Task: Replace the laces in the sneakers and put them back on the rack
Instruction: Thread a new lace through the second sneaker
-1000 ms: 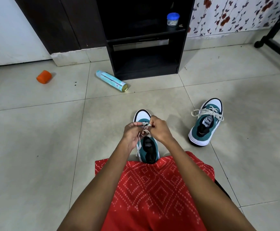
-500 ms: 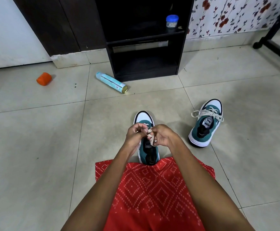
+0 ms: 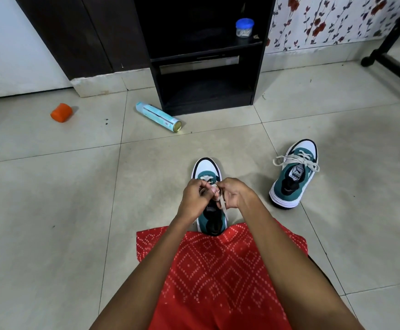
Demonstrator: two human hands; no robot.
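At the bottom of the frame, a red patterned garment point(image 3: 218, 270) covers the person's lap, and both forearms reach forward over it. Just beyond its upper edge, at centre frame, the near sneaker point(image 3: 207, 169) stands upright on the tiled floor point(image 3: 51, 210). Its toe points away and its heel is overlapped by the cloth.

Both hands are together over the tongue. The left hand point(image 3: 195, 195) and right hand point(image 3: 235, 194) have curled fingers, each pinching the off-white lace point(image 3: 222, 202), with knuckles nearly touching. A loose run of lace hangs below the right hand along the shoe's right side. Whether a knot has formed cannot be told, as the fingers hide it.

Handling, as judged:
- **Lace:** It is flat, soft, limp and light, and likely to slip when slack. It is best pinched close to the crossing, near the eyelets, under even tension.
- **Sneaker:** It appears light, with a thick stiff sole and a soft upper. The heel collar or the sides of the sole are the sound places to lift it.

To the right, well apart from the hands, the second sneaker point(image 3: 294, 177) sits on the floor, laced, with a bow showing. Higher in the frame, a spray can point(image 3: 158, 117) lies on its side just beside the black rack point(image 3: 257, 77). An orange cylindrical object point(image 3: 61, 112) lies at upper left. A blue-lidded jar point(image 3: 244, 28) stands on the rack's upper shelf. Neither sneaker is on the rack yet.
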